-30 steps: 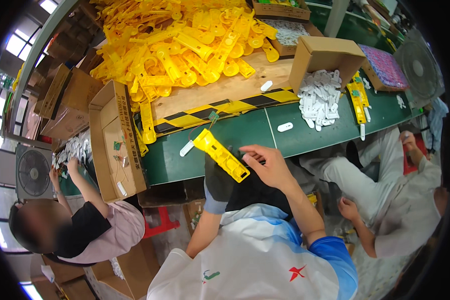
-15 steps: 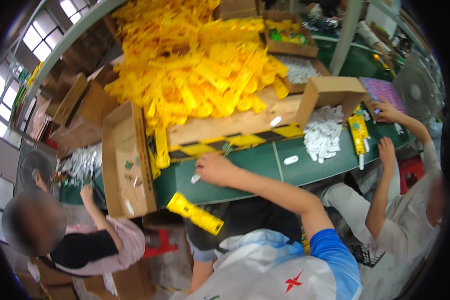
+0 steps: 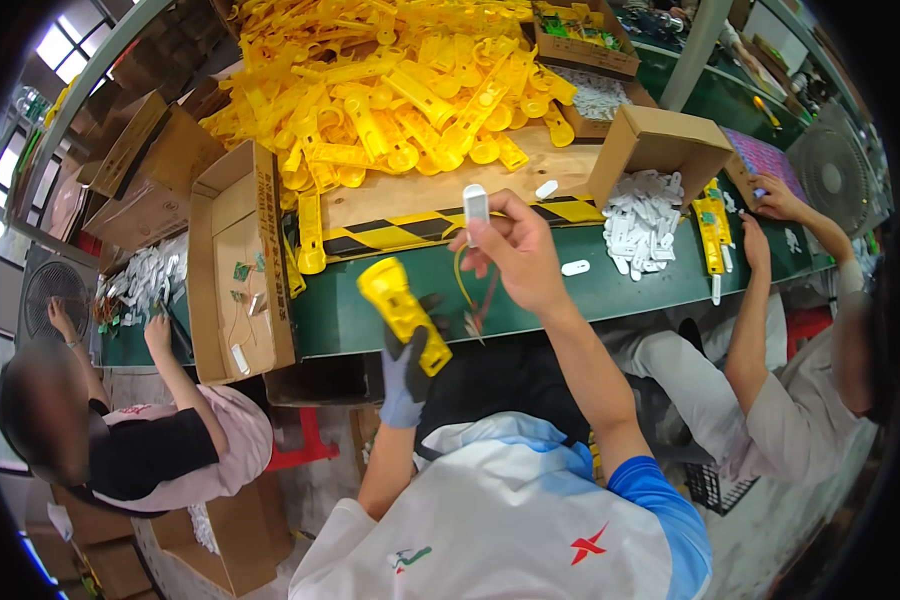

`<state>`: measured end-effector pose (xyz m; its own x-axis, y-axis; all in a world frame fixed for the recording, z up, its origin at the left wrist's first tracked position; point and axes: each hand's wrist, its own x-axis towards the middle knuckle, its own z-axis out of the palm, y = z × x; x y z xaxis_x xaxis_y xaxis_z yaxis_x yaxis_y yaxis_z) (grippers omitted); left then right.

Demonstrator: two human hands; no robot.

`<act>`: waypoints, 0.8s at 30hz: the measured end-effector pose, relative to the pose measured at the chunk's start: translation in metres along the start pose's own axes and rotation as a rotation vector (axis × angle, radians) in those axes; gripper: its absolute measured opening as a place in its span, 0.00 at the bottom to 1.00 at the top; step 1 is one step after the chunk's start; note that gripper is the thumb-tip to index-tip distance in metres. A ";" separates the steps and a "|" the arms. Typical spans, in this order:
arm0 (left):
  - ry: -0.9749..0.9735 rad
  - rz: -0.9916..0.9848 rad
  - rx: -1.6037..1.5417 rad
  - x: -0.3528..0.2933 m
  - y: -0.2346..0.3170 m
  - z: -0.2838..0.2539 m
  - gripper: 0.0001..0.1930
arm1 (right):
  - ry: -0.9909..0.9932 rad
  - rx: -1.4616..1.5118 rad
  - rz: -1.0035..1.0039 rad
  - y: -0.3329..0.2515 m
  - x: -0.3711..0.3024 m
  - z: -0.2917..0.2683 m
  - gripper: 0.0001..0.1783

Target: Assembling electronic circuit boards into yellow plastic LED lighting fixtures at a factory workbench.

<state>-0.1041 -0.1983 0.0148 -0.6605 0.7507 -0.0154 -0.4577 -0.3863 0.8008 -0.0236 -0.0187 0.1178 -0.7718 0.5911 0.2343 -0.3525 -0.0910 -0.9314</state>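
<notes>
My left hand (image 3: 403,378), in a grey glove with dark fingers, is closed around the lower part of a long yellow plastic housing (image 3: 395,300), tilted with its wide end up and to the left. My bare right hand (image 3: 522,258) is raised over the bench edge, pinching a small white oblong plastic piece (image 3: 477,203) with a grey panel on its face. Thin wires (image 3: 460,275) hang beneath these fingers; what they are attached to is blurred. The two hands are apart, right beside left.
A large heap of yellow housings (image 3: 400,110) covers the wooden board at the back. An open carton (image 3: 210,270) with small circuit boards stands at left. White pieces (image 3: 642,225) spill from a box at right. Co-workers sit on both sides, their hands (image 3: 782,200) over the bench.
My right hand has risen from the bench top and moved right, carrying the white piece. The yellow housing has moved up and stands steeper; my gloved left hand now shows on it.
</notes>
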 end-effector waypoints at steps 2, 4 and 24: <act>-0.104 -0.030 -0.049 -0.003 -0.007 0.015 0.30 | 0.003 0.035 0.014 -0.002 -0.008 -0.001 0.11; -0.179 -0.061 -0.038 -0.005 -0.016 0.023 0.29 | 0.040 0.065 -0.006 -0.002 -0.015 -0.002 0.12; 0.060 -0.049 -0.020 -0.014 -0.013 0.042 0.32 | 0.317 0.345 0.007 0.031 -0.026 -0.034 0.11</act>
<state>-0.0634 -0.1810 0.0298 -0.6712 0.7358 -0.0904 -0.5019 -0.3613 0.7859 0.0030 -0.0098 0.0730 -0.5942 0.8001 0.0822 -0.5448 -0.3252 -0.7730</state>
